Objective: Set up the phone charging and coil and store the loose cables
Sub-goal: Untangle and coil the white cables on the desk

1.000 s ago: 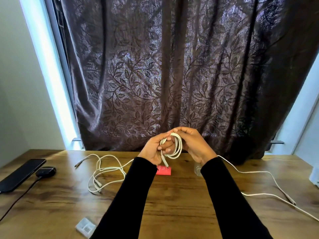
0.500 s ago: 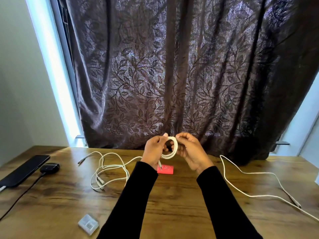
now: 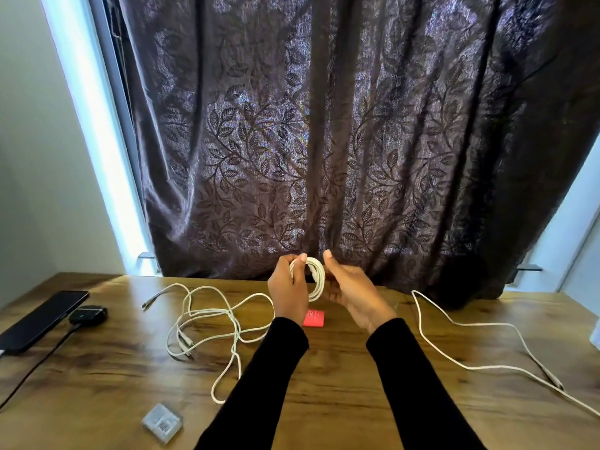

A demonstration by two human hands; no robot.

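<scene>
I hold a small white coiled cable (image 3: 315,280) above the middle of the wooden table (image 3: 324,378). My left hand (image 3: 288,292) grips the coil's left side, thumb over the top. My right hand (image 3: 352,289) cups the right side, its fingers curled behind the coil. A tangle of loose white cables (image 3: 207,323) lies on the table to the left. Another loose white cable (image 3: 480,345) runs across the right side. At the far left a black phone (image 3: 42,319) lies flat with a black cable (image 3: 35,362) plugged in.
A black earbud case (image 3: 87,315) sits by the phone. A small red card (image 3: 314,318) lies under my hands. A small grey plastic box (image 3: 162,423) rests near the front edge. A dark leaf-patterned curtain (image 3: 324,141) hangs behind the table.
The dangling end of the cable has been wound into the coil. My hands moved slightly apart and the coil turned edge-on. The camera view shifted left.
</scene>
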